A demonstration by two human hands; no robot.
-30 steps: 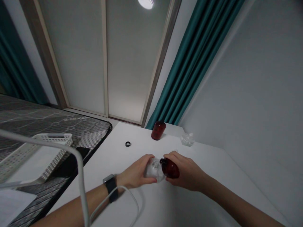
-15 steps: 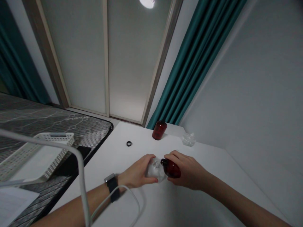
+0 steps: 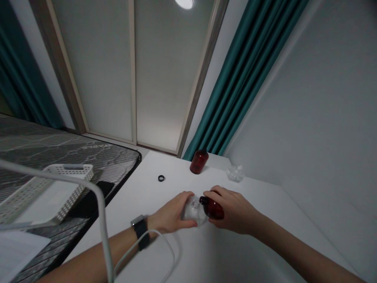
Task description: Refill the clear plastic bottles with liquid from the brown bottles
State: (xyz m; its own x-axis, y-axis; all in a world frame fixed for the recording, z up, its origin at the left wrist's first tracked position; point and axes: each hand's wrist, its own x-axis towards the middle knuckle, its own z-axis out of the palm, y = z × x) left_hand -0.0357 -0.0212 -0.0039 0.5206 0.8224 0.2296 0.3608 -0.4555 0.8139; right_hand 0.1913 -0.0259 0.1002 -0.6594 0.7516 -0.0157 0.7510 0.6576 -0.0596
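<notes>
The left hand [image 3: 172,214] and right hand [image 3: 235,210] are held together above a white tabletop [image 3: 132,192]. The left fingers [image 3: 184,198] curve around a clear bottle [image 3: 193,212], which lies in the left palm's grip with its small neck turned upward. The right fingers [image 3: 219,192] wrap around the body of a dark red bottle [image 3: 212,209], held tilted with its black neck pointing left. That neck sits just beside the clear bottle's neck; whether they touch cannot be determined. Neither bottle shows legible writing.

Farther along the tabletop stand a second dark red bottle [image 3: 199,162], upright, and a clear crumpled-looking object [image 3: 235,173] to its right. A small black ring [image 3: 161,178] lies to the left of them. A black wristwatch [image 3: 140,232] encircles the left wrist, and a white cable [image 3: 165,245] crosses near it. To the left, a white slotted basket [image 3: 67,192] rests on a grey patterned mattress [image 3: 67,151], whose faint lettering is too blurred to read. A teal curtain [image 3: 235,78] hangs behind the tabletop.
</notes>
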